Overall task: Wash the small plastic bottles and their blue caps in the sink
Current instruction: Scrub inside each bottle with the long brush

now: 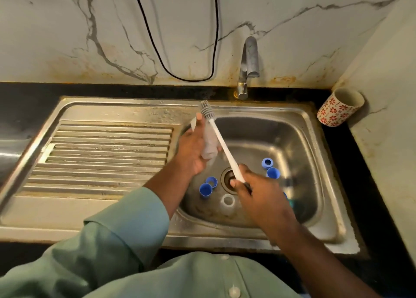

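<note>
Bottle (209,143) (translucent plastic) in left hand (191,150); bristled brush (221,142) alongside.

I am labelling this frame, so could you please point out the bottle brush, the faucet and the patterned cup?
bottle brush (221,140): head view, middle of its white handle.
faucet (249,57): head view, upright metal spout.
patterned cup (335,111): head view, its flowered side.

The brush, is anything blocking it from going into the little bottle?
Nothing visible blocks it. The left hand holds the small bottle, and the right hand holds the brush by its handle. The bristle head sticks out beyond the bottle, beside it. Which way the bottle's mouth faces is too blurred to tell.
</note>
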A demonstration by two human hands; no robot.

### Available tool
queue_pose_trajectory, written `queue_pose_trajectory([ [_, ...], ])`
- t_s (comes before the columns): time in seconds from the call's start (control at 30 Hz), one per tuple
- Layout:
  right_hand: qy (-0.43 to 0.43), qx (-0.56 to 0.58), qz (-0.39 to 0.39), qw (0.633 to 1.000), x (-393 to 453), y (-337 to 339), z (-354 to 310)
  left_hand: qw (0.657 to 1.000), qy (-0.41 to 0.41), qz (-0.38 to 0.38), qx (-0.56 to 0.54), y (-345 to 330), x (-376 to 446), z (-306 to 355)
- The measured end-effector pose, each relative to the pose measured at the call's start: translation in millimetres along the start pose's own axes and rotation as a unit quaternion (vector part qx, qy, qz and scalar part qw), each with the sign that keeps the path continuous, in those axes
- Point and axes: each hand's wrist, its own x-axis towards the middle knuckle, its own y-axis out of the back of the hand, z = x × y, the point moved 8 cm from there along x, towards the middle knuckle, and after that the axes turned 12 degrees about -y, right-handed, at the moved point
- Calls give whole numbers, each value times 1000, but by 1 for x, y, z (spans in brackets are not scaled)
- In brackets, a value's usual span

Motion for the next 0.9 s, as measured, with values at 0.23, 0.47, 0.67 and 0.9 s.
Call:
queue_pose_trajectory([
  [0.23, 10, -60, -62, 996, -13, -2, -7, 995, 21, -6, -98, 22, 28, -8],
  [0.47, -1, -33, -63, 997, -10, -8, 2, 980, 7, -35, -198, 18, 43, -6],
  [0.67, -21, 17, -11, 1000, 11, -3, 6, 990, 53, -49, -125, -4, 31, -17],
  [0.9, -53, 70, -11, 996, 7, -1, 13, 998, 27, -37, -38, -8, 24, -9],
])
